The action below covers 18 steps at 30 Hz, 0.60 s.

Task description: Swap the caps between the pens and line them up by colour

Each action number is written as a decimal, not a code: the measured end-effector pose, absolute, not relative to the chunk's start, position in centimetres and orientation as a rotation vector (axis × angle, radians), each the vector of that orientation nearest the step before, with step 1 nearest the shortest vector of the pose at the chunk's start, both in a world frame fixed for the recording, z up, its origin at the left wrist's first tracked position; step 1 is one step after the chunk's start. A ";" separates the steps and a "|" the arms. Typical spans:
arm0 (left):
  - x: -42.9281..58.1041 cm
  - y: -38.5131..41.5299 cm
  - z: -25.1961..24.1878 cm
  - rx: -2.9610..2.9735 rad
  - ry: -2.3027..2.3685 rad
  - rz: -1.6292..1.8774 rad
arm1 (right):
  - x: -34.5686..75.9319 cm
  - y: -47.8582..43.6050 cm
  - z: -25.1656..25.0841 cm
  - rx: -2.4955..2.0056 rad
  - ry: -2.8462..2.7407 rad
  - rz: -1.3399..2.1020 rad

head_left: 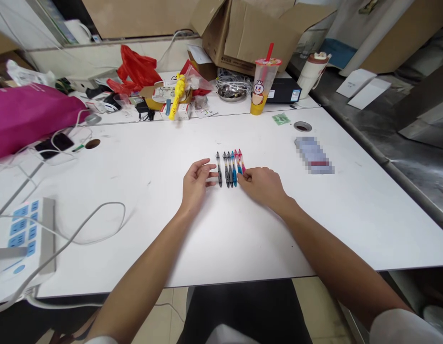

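Six slim retractable pens (pixel 230 169) lying side by side near the middle of the white counter (pixel 142 200), long axes running near to far, dark ones at the left end, blue and red ones at the right. Left hand (pixel 196 184) open wide, spread just beside the row, not touching it. Right hand (pixel 261 185) curled narrow, resting against the row's right end; no telling from this view whether anything sits pinched in it. Probably light, stiff, smooth plastic barrels, quick to roll or slide apart under a careless touch; safest grip likely around mid-barrel, between thumb and fingertip, one pen at a time. At the far side, a clear plastic cup (pixel 261 88) with a red straw (pixel 269 52); near left, a power strip (pixel 28 229); right, a blurred packet (pixel 313 155).
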<state>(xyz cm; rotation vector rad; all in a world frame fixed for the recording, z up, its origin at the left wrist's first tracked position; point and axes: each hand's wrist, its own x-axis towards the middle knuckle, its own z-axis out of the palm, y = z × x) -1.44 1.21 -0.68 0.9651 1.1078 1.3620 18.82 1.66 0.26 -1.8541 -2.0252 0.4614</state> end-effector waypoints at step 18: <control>-1.3 1.2 -0.5 0.966 1.095 1.322 | 20.9 2.5 -0.6 -1.172 -2.337 0.276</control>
